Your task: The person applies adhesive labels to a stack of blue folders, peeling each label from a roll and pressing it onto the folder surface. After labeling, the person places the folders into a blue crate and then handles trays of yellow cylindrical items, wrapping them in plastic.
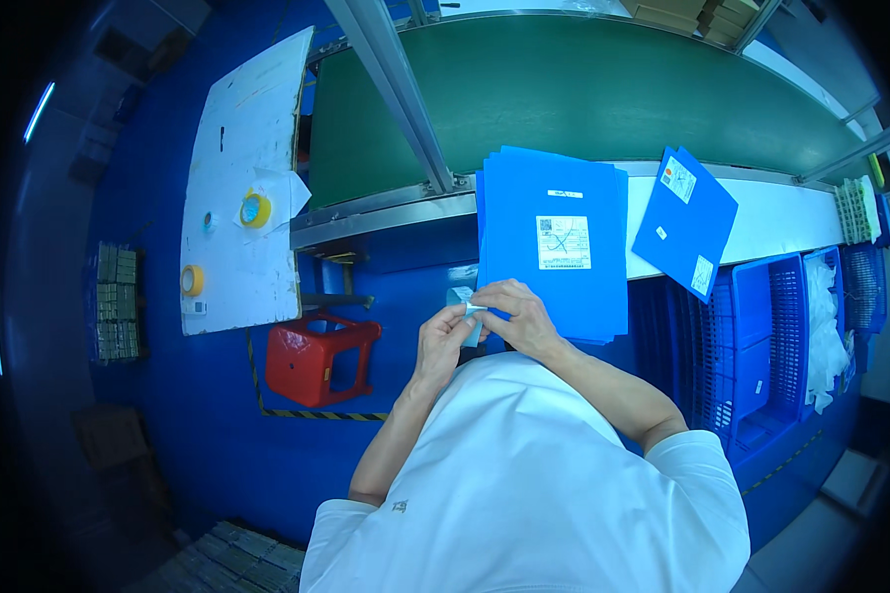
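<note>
Both hands meet in front of my shirt, at the lower left corner of a stack of blue plastic sheets (514,227). Between their fingertips is a small pale slip, like a label or its backing paper (460,296). My left hand (439,343) pinches it from the left. From the right, the fingers of my right hand (522,317) close on its upper part and cover some of it. A white label with pen marks (564,243) lies on the top sheet, below a narrow white strip (563,194).
Right of the stack, labelled blue sheets (684,232) lie at an angle on the white ledge. A green conveyor belt (564,84) runs behind. Blue crates (752,346) stand at right. At left are a white board table (237,128), yellow tape rolls (255,210) and a red stool (302,363).
</note>
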A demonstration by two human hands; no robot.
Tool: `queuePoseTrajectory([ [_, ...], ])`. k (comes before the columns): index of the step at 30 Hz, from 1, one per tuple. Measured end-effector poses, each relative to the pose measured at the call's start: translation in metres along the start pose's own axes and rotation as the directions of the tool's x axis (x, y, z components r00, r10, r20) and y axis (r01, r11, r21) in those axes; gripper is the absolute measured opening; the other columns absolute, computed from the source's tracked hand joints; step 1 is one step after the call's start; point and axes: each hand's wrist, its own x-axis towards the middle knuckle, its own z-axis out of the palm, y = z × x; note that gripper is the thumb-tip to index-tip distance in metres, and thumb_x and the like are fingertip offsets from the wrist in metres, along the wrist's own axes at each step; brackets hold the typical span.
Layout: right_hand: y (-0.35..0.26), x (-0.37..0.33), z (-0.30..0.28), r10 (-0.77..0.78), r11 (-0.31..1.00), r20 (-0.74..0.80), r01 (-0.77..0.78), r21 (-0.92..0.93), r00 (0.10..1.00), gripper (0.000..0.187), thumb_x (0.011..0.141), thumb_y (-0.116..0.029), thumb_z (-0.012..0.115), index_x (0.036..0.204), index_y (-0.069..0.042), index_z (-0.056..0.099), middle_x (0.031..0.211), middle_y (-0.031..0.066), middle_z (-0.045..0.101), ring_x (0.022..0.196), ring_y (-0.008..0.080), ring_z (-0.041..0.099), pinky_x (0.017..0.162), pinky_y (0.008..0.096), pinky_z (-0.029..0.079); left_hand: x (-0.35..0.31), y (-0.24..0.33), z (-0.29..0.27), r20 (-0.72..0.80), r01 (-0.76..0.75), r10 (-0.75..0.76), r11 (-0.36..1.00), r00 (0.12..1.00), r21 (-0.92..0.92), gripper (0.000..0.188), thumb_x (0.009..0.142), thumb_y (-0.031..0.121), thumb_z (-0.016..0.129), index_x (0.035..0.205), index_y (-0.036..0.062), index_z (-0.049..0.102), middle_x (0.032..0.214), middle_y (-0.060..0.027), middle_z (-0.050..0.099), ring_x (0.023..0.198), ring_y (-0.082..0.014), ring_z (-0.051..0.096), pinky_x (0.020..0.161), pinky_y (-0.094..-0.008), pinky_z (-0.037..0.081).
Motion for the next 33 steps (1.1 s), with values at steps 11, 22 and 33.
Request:
queuePoseTrajectory([
  [11, 0.015, -0.008, 0.007, 0.419, 0.900, -0.225, -0.369, 0.233, 0.880, 0.015, 0.087, -0.015, 0.070, 0.096, -0.005, 0.076, 0.099, 0.0094, 0.071, 0.097, 0.0252, 0.065, 0.082, 0.0345, 0.051, -0.008, -0.011, -0.029, -0.047, 0.062, -0.058, 0.992, 0.997, 0.108, 0.024, 0.095, 0.003, 0.058, 0.117, -0.0052, 0.062, 0.100, -0.0143, 0.071, 0.082, -0.0182, 0.071, 0.072, -0.0302, 0.059],
  [22, 0.046, -0.046, -0.017, -0.052, 0.819, 0.099, 0.099, -0.566, 0.994, 0.032, 0.083, -0.024, 0.076, 0.112, -0.009, 0.072, 0.124, 0.0112, 0.061, 0.121, 0.0309, 0.053, 0.103, 0.0478, 0.040, -0.007, -0.026, -0.072, -0.227, 0.135, -0.145, 0.989, 0.963, -0.059, 0.023, 0.095, 0.004, 0.054, 0.114, -0.0053, 0.061, 0.098, -0.0147, 0.068, 0.077, -0.0184, 0.069, 0.067, -0.0294, 0.058],
  [33, 0.027, -0.070, -0.050, -0.027, 0.760, 0.322, 0.229, -0.609, 0.946, 0.053, 0.083, -0.015, 0.072, 0.133, -0.004, 0.057, 0.145, 0.0181, 0.049, 0.140, 0.0336, 0.041, 0.117, 0.0499, 0.030, 0.017, -0.020, -0.046, -0.012, 0.239, -0.266, 0.884, 0.964, -0.402, 0.025, 0.091, 0.006, 0.061, 0.116, 0.0004, 0.059, 0.097, -0.0093, 0.066, 0.065, -0.0121, 0.058, 0.054, -0.0267, 0.040],
])
